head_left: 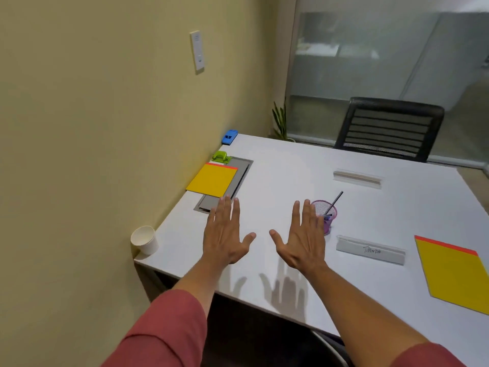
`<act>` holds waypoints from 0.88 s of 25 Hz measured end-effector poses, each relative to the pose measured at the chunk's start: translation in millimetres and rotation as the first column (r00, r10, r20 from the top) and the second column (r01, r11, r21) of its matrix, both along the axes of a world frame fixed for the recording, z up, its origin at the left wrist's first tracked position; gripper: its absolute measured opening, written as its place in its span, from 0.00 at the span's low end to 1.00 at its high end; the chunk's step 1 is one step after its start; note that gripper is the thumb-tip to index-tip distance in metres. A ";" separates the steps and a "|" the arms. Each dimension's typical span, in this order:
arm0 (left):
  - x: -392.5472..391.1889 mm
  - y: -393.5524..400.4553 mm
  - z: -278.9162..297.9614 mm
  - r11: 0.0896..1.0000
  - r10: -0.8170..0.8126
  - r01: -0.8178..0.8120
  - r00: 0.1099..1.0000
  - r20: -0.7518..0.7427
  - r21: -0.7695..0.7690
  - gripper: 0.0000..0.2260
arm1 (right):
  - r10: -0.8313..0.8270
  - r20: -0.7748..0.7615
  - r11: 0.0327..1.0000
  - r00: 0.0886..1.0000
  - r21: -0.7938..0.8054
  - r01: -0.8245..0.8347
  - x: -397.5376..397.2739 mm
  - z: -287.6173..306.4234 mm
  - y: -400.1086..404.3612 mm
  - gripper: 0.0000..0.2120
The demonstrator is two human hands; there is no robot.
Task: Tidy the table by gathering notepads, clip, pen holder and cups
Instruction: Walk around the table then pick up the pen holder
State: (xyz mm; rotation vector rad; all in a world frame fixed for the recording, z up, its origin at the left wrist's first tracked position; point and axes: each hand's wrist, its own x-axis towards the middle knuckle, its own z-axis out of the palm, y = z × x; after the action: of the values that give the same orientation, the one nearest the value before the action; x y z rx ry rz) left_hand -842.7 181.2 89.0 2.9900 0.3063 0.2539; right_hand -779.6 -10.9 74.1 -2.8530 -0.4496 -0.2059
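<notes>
**deskrat:** ok so nothing's gathered yet, stuff is all over the white table [291,165]. Going left to right: the white paper cup [144,239] sits right on the near-left corner, basically at the edge. That's my worry, one sleeve brush and it's on the floor.

**mopsy:** yeah, and it looks light so it'd tip easy, I'd guess. Behind it, along the wall, there's a yellow notepad with an orange top strip [211,180] lying half over the grey cable hatch [227,186], then a green clip-looking thing [221,157] and a small blue plastic gadget [229,136] further back.

**deskrat:** left hand [225,234] and right hand [301,239] both hover over the table, palms down, fingers [225,207] spread, holding nothing.

**mopsy:** right hand is just in front of the purple mesh pen holder [326,215], which has a dark pen [334,202] leaning out. Grab it sloppy and the pen probably spills out.

**deskrat:** past that, two folded white name cards [370,251], and a second yellow notepad [452,274] at the far right running out of view. Can't tell if it overhangs the edge; if so, sliding it could drop it.

**mopsy:** only seeing one cup btw.
</notes>
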 end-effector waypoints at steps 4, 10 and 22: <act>54.1 -17.9 -8.8 0.991 -0.129 0.128 0.991 -0.026 -0.029 0.43 | -0.126 0.020 0.992 0.992 0.032 0.125 29.7 -4.5 -20.7 0.45; 132.8 -47.2 -26.5 0.937 -0.334 0.323 0.940 -0.067 -0.132 0.42 | -0.327 0.016 0.937 0.945 0.138 0.322 75.8 -9.9 -52.7 0.40; 233.0 -79.6 -69.3 0.733 -0.562 0.378 0.805 -0.189 -0.566 0.33 | -0.630 -0.214 0.663 0.746 0.352 0.661 146.2 -32.1 -74.9 0.18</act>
State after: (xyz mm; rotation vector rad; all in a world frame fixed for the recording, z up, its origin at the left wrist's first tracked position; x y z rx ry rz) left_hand -609.7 101.6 19.7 2.4433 -0.3393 -0.3688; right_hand -633.4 -85.9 41.9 -2.4549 0.5993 -0.2755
